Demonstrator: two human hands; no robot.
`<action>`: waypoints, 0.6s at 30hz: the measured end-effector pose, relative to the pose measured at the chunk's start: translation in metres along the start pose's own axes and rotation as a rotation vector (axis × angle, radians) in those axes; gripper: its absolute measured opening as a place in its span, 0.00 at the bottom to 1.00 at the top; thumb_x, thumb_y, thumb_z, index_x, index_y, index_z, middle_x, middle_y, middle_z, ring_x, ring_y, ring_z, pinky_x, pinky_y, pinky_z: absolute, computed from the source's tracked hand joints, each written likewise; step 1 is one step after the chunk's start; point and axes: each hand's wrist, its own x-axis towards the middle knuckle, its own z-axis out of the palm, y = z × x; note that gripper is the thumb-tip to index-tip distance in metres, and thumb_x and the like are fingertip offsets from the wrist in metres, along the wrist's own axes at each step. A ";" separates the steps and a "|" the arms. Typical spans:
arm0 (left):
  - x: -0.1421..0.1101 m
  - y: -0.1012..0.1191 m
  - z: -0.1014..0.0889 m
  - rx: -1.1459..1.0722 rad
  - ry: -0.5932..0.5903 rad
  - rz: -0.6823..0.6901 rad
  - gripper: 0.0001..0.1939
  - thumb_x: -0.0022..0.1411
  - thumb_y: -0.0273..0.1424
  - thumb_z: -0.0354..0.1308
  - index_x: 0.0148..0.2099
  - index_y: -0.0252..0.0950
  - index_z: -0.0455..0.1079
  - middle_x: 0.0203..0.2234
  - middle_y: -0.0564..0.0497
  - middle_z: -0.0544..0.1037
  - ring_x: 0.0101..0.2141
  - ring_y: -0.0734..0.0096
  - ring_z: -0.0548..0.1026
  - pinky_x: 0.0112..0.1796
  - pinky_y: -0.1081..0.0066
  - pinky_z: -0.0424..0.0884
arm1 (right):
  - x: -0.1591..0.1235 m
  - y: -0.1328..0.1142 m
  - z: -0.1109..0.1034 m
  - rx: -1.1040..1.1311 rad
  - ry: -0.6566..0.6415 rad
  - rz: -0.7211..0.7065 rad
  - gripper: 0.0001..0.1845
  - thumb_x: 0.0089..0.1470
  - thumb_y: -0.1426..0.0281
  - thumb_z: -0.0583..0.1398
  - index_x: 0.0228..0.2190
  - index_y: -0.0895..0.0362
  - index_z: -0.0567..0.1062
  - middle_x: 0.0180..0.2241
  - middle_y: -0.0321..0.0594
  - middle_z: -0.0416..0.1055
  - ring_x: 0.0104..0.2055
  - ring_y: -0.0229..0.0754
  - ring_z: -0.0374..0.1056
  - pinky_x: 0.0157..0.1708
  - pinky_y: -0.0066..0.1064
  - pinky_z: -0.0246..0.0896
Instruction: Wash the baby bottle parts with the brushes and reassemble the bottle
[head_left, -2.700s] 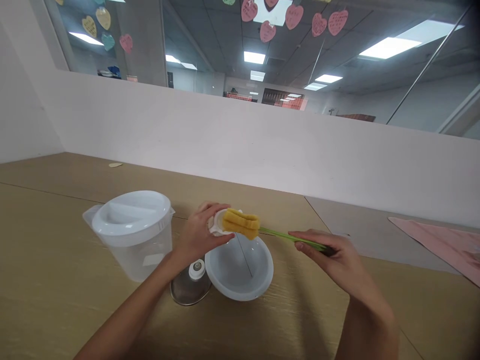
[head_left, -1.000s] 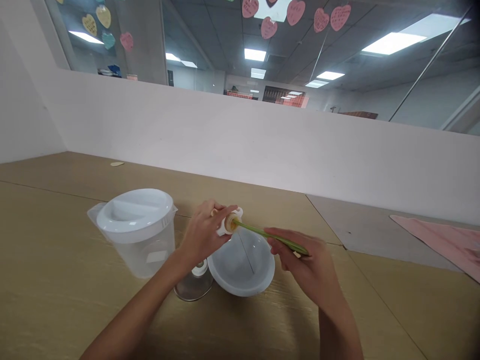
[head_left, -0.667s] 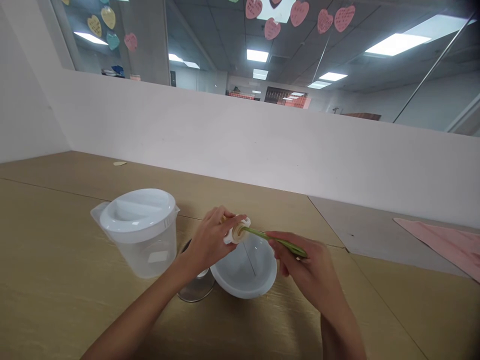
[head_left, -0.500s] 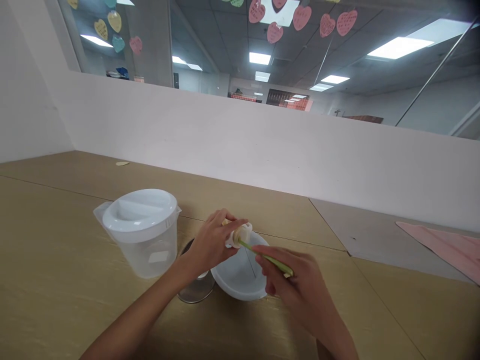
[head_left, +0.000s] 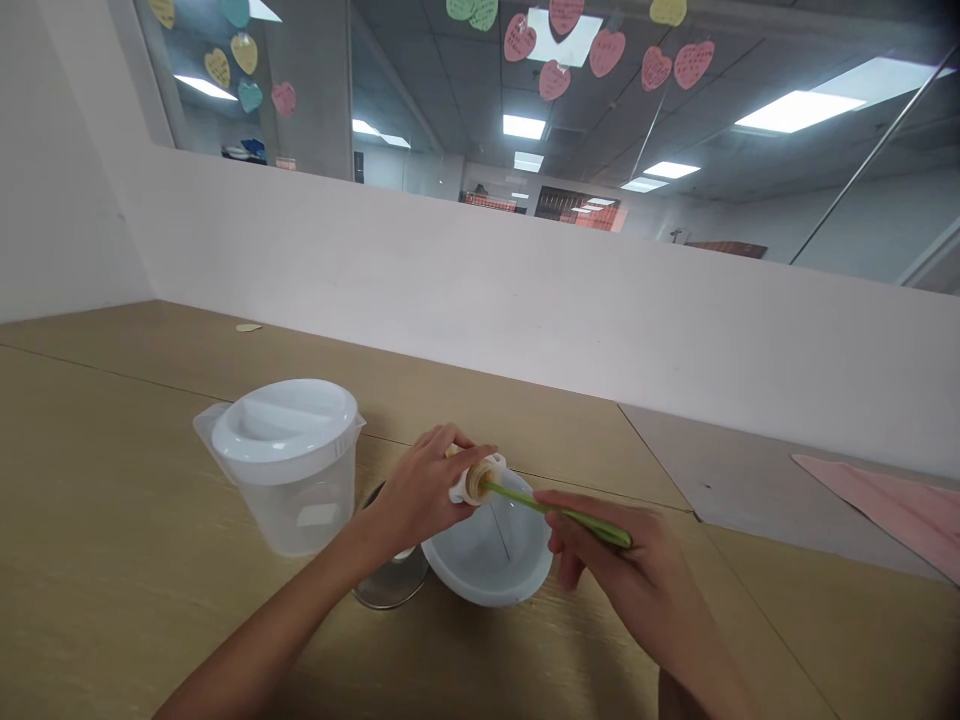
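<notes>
My left hand (head_left: 431, 485) is closed around a small white bottle (head_left: 480, 480), tilted so that its open mouth faces right, over the pale bowl (head_left: 487, 575). In my right hand (head_left: 600, 540) is a slim green-handled tool (head_left: 559, 512), pinched between thumb and fingers. The tool's far end sits in the bottle mouth and cannot be seen, so its kind is unclear. A thin dark line runs down the inside of the bowl. Partly under my left wrist lies a round, metal-rimmed lid (head_left: 390, 585), touching or close beside the bowl.
A translucent plastic pitcher (head_left: 296, 490) with a white lid stands left of my left hand. At the far right lies a pink cloth (head_left: 885, 500) on a grey board (head_left: 720, 470). A white wall (head_left: 465, 290) under a window bounds the table behind.
My right hand has drawn back to the right with the green tool, and more of the tool's length shows outside the bottle. My left hand stays nearly in place with the bottle.
</notes>
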 end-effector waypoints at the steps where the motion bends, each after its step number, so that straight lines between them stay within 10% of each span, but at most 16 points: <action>1: 0.000 0.000 0.000 0.006 0.004 0.001 0.26 0.48 0.26 0.61 0.52 0.42 0.67 0.38 0.49 0.69 0.39 0.66 0.70 0.44 0.64 0.68 | 0.000 0.000 0.001 0.005 0.027 0.001 0.18 0.53 0.59 0.58 0.39 0.57 0.78 0.21 0.36 0.69 0.19 0.36 0.66 0.21 0.26 0.65; 8: -0.001 0.001 -0.001 0.016 -0.006 0.014 0.27 0.48 0.27 0.62 0.52 0.40 0.66 0.39 0.49 0.69 0.39 0.66 0.70 0.43 0.65 0.68 | 0.001 -0.001 -0.005 -0.054 -0.035 0.002 0.18 0.54 0.58 0.57 0.40 0.56 0.78 0.20 0.36 0.69 0.18 0.36 0.64 0.19 0.26 0.64; 18: -0.002 -0.022 0.025 0.302 -0.071 0.156 0.24 0.54 0.18 0.54 0.53 0.40 0.64 0.42 0.46 0.70 0.45 0.62 0.67 0.48 0.60 0.62 | -0.003 0.016 -0.052 -0.166 0.460 -0.032 0.17 0.48 0.57 0.62 0.33 0.57 0.79 0.18 0.37 0.68 0.18 0.38 0.63 0.19 0.29 0.61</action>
